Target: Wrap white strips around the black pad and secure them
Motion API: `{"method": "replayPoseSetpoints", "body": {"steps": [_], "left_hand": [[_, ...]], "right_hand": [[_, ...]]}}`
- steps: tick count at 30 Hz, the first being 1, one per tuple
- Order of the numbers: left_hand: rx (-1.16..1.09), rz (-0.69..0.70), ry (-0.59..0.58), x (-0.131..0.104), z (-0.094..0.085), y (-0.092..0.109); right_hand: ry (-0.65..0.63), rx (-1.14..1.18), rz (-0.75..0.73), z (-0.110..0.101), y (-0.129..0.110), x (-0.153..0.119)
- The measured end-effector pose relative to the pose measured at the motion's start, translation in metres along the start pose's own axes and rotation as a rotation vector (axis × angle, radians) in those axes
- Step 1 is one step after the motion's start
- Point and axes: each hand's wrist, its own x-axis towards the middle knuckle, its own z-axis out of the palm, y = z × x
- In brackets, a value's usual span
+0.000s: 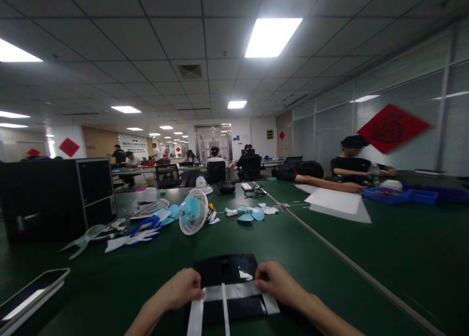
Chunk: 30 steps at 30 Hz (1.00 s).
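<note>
A glossy black panel point(225, 270) lies on the green table, close in front of me. Across it runs a pale, shiny strip point(236, 291), and narrower whitish strips point(225, 309) run toward me over its near part. My left hand point(186, 287) is closed in a pinch on the left end of the cross strip. At the strip's right end my right hand point(276, 283) pinches it too, fingers curled. Both hands rest near the panel's side edges.
A white and blue fan point(193, 212), blue and white gloves point(141, 233) and blue fan blades point(251, 214) lie beyond the panel. A black computer case point(97, 189) stands left, a tablet point(31, 294) nearer. White sheets point(335, 201) and people are at the right.
</note>
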Motion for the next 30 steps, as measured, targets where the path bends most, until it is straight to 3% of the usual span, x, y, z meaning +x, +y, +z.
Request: {"method": "replayPoseSetpoints", "body": {"steps": [5, 8, 11, 14, 16, 19, 23, 26, 30], "left_hand": [[0.054, 0.025, 0.049, 0.001, 0.002, -0.002], [0.079, 0.18, 0.086, -0.003, 0.005, 0.009], [0.078, 0.354, 0.007, -0.007, 0.011, 0.023], [0.125, 0.385, -0.019, -0.007, 0.016, 0.029], [0.132, 0.393, -0.01, -0.006, 0.017, 0.028], [0.132, 0.412, -0.003, -0.003, 0.019, 0.024], [0.132, 0.436, 0.011, 0.001, 0.021, 0.02], [0.129, 0.444, 0.022, 0.003, 0.023, 0.019], [0.138, 0.437, 0.025, 0.003, 0.022, 0.019]], "right_hand": [[0.004, -0.045, 0.02, 0.0, -0.001, -0.001], [-0.001, -0.053, 0.028, 0.001, 0.001, -0.001], [-0.012, -0.053, 0.036, -0.001, -0.001, -0.002], [-0.018, -0.088, 0.043, -0.007, -0.011, -0.005], [0.034, -0.165, -0.024, -0.01, -0.022, -0.01], [0.084, -0.248, -0.278, -0.006, -0.042, -0.021], [-0.127, -0.242, -0.56, 0.021, -0.058, -0.03], [-0.232, -0.242, -0.573, 0.039, -0.056, -0.027], [-0.27, -0.237, -0.525, 0.044, -0.049, -0.023]]}}
